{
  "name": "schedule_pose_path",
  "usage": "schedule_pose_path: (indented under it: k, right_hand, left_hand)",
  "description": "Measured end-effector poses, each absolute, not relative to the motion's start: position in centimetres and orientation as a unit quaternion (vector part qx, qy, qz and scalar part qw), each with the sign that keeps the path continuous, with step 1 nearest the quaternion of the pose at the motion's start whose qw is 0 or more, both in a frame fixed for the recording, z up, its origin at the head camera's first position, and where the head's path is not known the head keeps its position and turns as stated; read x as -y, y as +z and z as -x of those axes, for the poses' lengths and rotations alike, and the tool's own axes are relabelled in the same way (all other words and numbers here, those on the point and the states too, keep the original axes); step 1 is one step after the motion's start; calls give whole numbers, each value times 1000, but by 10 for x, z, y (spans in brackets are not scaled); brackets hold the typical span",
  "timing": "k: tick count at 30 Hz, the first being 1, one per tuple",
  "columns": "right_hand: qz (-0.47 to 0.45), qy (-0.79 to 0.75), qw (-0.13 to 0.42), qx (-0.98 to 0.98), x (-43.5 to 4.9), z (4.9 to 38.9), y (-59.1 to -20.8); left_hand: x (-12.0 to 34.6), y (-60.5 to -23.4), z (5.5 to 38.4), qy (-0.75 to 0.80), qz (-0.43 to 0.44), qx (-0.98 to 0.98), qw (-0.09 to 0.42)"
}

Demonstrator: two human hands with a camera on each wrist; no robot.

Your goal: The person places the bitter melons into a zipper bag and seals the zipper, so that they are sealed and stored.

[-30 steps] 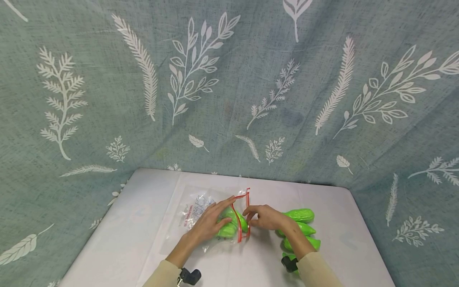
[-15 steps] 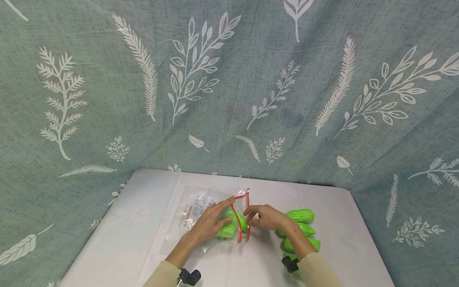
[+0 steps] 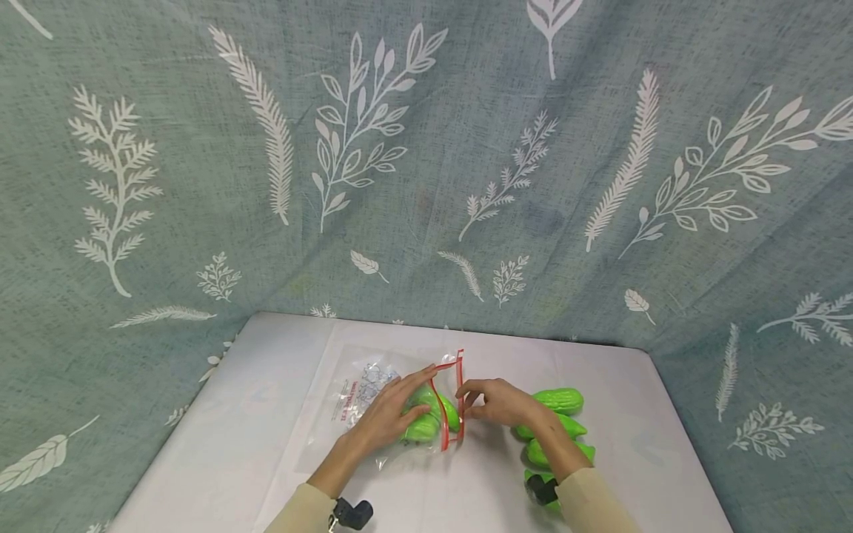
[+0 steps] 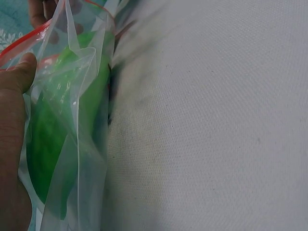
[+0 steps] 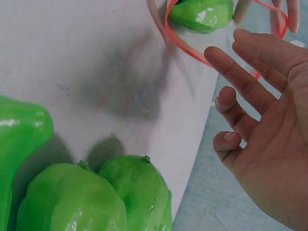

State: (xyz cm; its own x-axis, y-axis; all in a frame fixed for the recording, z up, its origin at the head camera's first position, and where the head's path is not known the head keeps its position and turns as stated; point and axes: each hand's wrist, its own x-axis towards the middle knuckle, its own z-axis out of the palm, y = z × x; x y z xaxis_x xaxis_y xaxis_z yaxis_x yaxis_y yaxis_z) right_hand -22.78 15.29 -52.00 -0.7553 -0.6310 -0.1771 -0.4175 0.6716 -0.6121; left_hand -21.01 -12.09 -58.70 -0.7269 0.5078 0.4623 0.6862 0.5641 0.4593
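A clear zip bag [image 3: 326,426] with red seal strips lies on the white table, its mouth gaping to the right. Green produce [image 3: 423,429], smooth and shiny, is inside it near the mouth. My left hand [image 3: 386,411] rests across the bag, fingers stretched toward the red strip, thumb apart from them; the left wrist view shows the thumb [image 4: 26,72] against the plastic. At the bag's mouth, my right hand [image 3: 496,402] has loosely bent fingers. In the right wrist view that hand [image 5: 274,106] has nothing in its grasp, its fingertips close to the red rim.
Several green pieces lie in a column right of the bag, partly behind my right forearm; the farthest [image 3: 560,400] is ridged like a bitter melon. A patterned green cloth [image 3: 413,185] hangs behind the white table [image 3: 626,414]. Each wrist carries a small black camera [image 3: 353,513].
My right hand has shifted very slightly to the right at the bag's mouth. The left hand and the bag look the same.
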Motion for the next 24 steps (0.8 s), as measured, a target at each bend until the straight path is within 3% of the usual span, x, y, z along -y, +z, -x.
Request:
schedule_pose_path:
  k: [10,24]
  right_hand:
    - [264,-280,198,-901,-168,226,-511]
    - [205,-284,172,-921,-232,225,-496]
  left_hand:
    - [121,-587,211,-320,346,871,140]
    - [120,-585,210,-324,349,867,146]
